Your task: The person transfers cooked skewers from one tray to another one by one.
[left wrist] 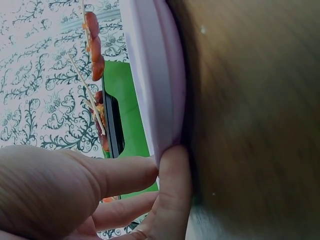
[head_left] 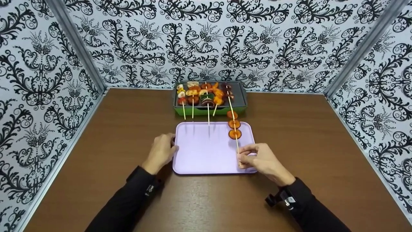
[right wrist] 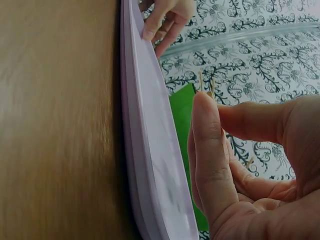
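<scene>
My right hand (head_left: 262, 161) pinches the bare lower end of a skewer (head_left: 234, 124) between thumb and fingertips. Three round orange-brown slices with darker rims are threaded on its stick, over the right part of a lilac tray (head_left: 206, 154). The upper end of the stick points toward the grill. At the tray's left edge, my left hand (head_left: 161, 149) grips the rim; the left wrist view has the thumb (left wrist: 127, 175) on the rim and a finger (left wrist: 174, 185) beneath it. In the right wrist view the pinching fingertips hide most of the stick.
Behind the tray stands a green toy-like grill (head_left: 199, 111) with a dark grey top plate (head_left: 237, 96). Several food skewers (head_left: 207, 96) lie across it, sticks pointing toward me. Patterned wall panels (head_left: 206, 42) with grey metal posts surround the brown table (head_left: 299, 135) at the back and sides.
</scene>
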### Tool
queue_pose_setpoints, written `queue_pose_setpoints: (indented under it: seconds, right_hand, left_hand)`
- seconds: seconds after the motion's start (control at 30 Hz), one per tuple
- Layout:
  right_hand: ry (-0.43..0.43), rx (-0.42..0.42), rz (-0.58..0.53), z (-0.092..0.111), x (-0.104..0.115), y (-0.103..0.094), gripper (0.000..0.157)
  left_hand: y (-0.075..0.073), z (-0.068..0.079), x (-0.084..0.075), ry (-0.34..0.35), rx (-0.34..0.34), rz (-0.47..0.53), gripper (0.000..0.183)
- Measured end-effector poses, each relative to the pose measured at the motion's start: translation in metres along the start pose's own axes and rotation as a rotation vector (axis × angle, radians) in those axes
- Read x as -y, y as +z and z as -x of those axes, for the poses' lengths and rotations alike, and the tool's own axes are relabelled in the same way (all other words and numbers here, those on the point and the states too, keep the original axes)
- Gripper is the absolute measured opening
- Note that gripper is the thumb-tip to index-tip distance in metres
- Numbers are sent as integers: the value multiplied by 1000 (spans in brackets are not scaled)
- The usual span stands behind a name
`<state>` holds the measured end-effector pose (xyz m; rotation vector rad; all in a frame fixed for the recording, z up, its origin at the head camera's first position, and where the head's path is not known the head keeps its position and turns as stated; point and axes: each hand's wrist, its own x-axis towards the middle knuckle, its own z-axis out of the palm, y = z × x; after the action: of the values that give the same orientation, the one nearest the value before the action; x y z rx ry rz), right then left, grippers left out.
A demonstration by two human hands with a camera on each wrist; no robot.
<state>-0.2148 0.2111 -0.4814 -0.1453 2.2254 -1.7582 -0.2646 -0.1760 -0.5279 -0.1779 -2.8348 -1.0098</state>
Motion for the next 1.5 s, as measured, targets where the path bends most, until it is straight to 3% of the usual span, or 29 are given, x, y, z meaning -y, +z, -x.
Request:
queue_pose_setpoints:
  seconds: [0.07, 0.23, 0.37, 0.53, 0.63, 0.9, 1.13, 1.17, 1.3, 1.37, 1.4, 1.5]
  right_hand:
    - [1, 14, -9, 1, 0, 3, 30]
    - [10, 45, -35, 2, 0, 11, 32]
    - [6, 58, -30, 1, 1, 19, 32]
    - [19, 79, -28, -2, 3, 28, 31]
    - [24, 99, -30, -4, 3, 33, 31]
    - [22, 137, -44, -7, 3, 47, 28]
    - [4, 156, -35, -9, 5, 63, 26]
    - [-4, 161, -31, -9, 6, 65, 26]
    - [-26, 179, -14, -10, 8, 73, 27]
    - [-25, 187, -14, -11, 9, 77, 26]
    - [-22, 191, -14, -12, 10, 80, 25]
    - [-19, 205, -16, -14, 12, 87, 23]
  left_hand:
    - [-9, 6, -15, -15, 17, 12, 45]
    - [-14, 13, -23, 68, -37, 19, 39]
    - [-13, 12, -20, 77, -38, 23, 38]
    - [-5, 6, -3, 87, -42, 15, 42]
    - [0, 4, 2, 78, -54, 14, 42]
    - [-24, 19, -35, -24, 17, 2, 45]
    - [-25, 19, -35, -23, 28, 10, 44]
    - [-20, 17, -25, 5, 17, 23, 44]
    - [-21, 16, -25, 4, 19, 30, 46]
    - [-21, 16, -24, -7, 26, 36, 47]
    - [-26, 18, -34, -37, 40, 23, 48]
    - [-25, 18, -31, -49, 48, 16, 47]
